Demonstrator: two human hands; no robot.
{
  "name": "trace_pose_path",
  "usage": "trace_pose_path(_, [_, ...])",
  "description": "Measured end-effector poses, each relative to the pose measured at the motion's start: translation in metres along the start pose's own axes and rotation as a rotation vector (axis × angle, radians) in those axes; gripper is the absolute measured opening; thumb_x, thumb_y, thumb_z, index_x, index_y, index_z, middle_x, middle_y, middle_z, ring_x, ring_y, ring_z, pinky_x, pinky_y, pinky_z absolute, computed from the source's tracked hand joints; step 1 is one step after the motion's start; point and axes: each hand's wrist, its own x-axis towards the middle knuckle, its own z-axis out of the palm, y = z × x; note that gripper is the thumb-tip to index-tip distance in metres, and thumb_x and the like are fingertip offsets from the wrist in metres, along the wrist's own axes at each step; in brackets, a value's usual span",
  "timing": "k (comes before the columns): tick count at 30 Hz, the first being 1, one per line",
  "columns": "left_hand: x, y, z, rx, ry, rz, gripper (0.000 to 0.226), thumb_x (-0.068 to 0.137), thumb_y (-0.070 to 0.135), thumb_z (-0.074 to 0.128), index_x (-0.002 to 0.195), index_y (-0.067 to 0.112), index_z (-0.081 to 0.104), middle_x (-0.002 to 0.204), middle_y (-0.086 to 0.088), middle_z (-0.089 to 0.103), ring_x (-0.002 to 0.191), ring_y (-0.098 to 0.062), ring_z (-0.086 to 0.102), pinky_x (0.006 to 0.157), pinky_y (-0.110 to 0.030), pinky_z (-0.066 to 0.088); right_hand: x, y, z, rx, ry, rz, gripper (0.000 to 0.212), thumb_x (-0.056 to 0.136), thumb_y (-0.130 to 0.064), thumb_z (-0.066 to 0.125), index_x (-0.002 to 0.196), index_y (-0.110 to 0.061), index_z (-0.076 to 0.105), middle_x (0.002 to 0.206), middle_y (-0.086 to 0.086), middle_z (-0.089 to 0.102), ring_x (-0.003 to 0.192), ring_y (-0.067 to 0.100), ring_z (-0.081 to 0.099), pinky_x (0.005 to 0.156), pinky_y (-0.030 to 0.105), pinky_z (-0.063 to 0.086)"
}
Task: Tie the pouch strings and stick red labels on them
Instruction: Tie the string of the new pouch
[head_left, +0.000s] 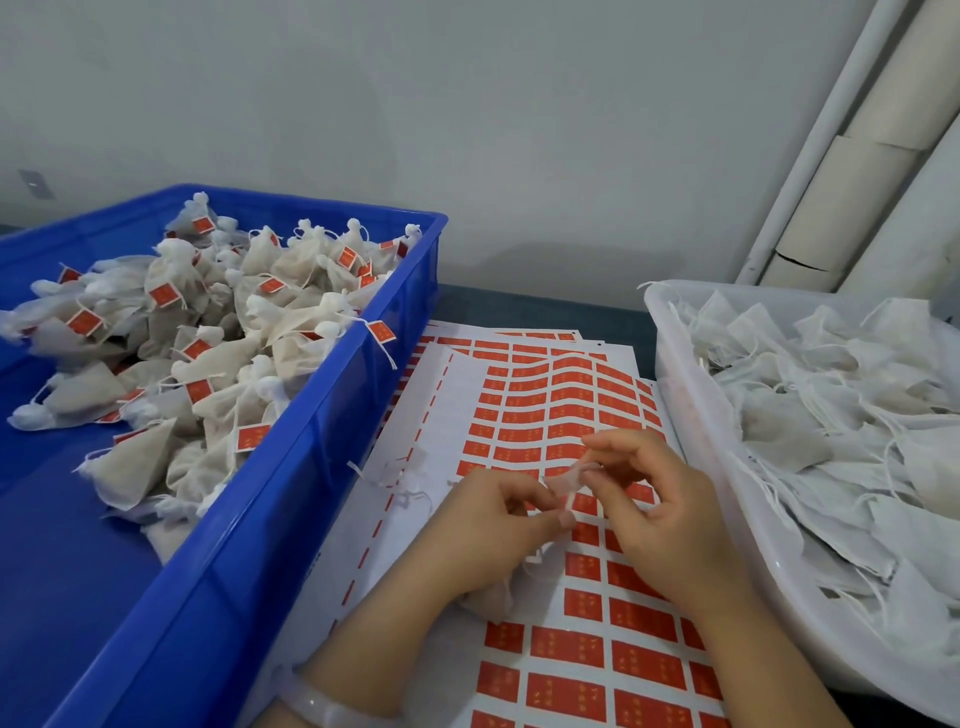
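tying a soft mesh pouch (562, 484) over the red label sheet (571, 410)
we judge the pouch light, limp and easily crumpled, its thin strings slippery, so the gathered neck is where to take it. our left hand (498, 525) curls round the pouch, whose body lies under the palm on the sheet; our right hand (657, 501) pinches the neck end between thumb and forefinger. a blue crate (311, 467) sits left, a white tray (680, 395) right.
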Motion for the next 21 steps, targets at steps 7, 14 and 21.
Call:
trace_pose_path(7, [0.002, -0.001, 0.001, -0.043, 0.046, -0.028, 0.016, 0.084, 0.035, 0.064, 0.069, 0.04, 0.065, 0.079, 0.023, 0.065, 0.077, -0.005, 0.062, 0.064, -0.013, 0.049, 0.0, 0.007, 0.0, 0.076, 0.01, 0.094, 0.015, 0.078, -0.036, 0.056, 0.092, -0.041, 0.055, 0.09, -0.035, 0.062, 0.09, -0.013, 0.058, 0.071, -0.003, 0.042])
trace_pose_path(14, [0.002, -0.003, 0.002, -0.079, 0.052, -0.031, 0.017, 0.085, 0.034, 0.064, 0.068, 0.037, 0.065, 0.071, 0.025, 0.064, 0.072, -0.003, 0.063, 0.059, -0.011, 0.047, 0.0, 0.011, -0.002, 0.171, -0.018, 0.129, 0.027, 0.083, -0.011, 0.064, 0.094, -0.035, 0.058, 0.091, -0.03, 0.064, 0.084, -0.006, 0.064, 0.067, 0.002, 0.046])
trace_pose_path(21, [-0.001, -0.003, 0.001, -0.065, 0.049, 0.009, 0.017, 0.083, 0.042, 0.062, 0.066, 0.039, 0.064, 0.067, 0.029, 0.062, 0.065, 0.009, 0.06, 0.052, -0.007, 0.044, 0.0, 0.009, -0.01, 0.362, -0.192, 0.189, 0.02, 0.078, -0.023, 0.054, 0.096, -0.021, 0.063, 0.088, -0.014, 0.07, 0.085, 0.009, 0.067, 0.069, 0.013, 0.052])
